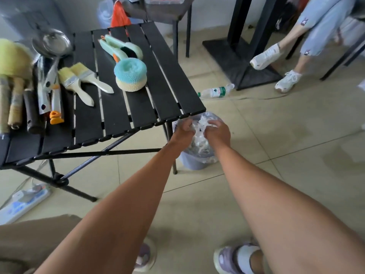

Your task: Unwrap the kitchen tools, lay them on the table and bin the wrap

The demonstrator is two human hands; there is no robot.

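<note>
Unwrapped kitchen tools (130, 73) lie on the black table (138, 107) to my left. Past its corner, my left hand (182, 132) and right hand (217, 133) both clutch the crumpled clear wrap (199, 123) in curled fingers, right over the bin (194, 165).

Both arms stretched forward, left hand (182, 129) and right hand (217, 133) close together, each gripping wrap (199, 123)

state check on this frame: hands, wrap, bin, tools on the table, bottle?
left hand: grips the wrap, over the bin.
right hand: grips the same wrap.
wrap: crumpled, held between both hands, not yet dropped.
bin: open, bag-lined, crumpled plastic inside.
brushes: unwrapped, lying flat on the table.
scrub pads: stacked, teal on yellow.
bottle: on its side on the floor.
</note>
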